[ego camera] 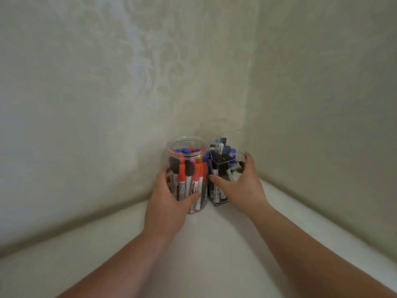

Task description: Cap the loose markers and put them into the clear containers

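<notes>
Markers already fill both clear containers in the corner of the white table [204, 254]. I see my left hand [169, 198] wrapped around the round jar [187, 160] and my right hand [240, 188] clasped on the square box [223, 168], the 2 touching side by side. I spot no loose markers on the table. Risk as I judge it: both are tall and packed, so a hasty pull could tip one, or the smooth plastic could slip and spill markers.
</notes>
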Motion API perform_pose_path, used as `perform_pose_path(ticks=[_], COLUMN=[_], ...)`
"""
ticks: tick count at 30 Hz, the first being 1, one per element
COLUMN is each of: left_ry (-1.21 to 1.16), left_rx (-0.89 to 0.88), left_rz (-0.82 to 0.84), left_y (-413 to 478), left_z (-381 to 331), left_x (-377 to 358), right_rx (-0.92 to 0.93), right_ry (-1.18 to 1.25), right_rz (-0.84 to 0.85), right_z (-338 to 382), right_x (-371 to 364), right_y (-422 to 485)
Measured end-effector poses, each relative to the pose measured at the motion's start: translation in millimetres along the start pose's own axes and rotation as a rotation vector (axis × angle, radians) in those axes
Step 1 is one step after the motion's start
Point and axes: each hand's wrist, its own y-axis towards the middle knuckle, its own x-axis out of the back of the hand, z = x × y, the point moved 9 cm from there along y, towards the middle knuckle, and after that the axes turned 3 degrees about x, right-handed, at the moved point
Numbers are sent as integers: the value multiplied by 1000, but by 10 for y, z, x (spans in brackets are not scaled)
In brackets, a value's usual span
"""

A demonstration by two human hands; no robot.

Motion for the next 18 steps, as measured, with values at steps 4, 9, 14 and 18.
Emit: perform_pose_path(ticks=[4, 9, 14, 18], left_ry=[24, 57, 75, 67], left_rx=[-27, -52, -59, -16], left_rz=[-1, -22, -48, -4], left_y=[270, 480, 524, 534], left_z=[-123, -203, -160, -165], left_x=[-563, -925, -965, -975], right_rx=[-51, -99, -127, -165], right_ry=[-319, -736, -448, -396], right_rz=[-22, 239, 261, 304], right_z=[-253, -358, -536, -586], right_x=[280, 244, 131, 110], right_y=[442, 748, 841, 736])
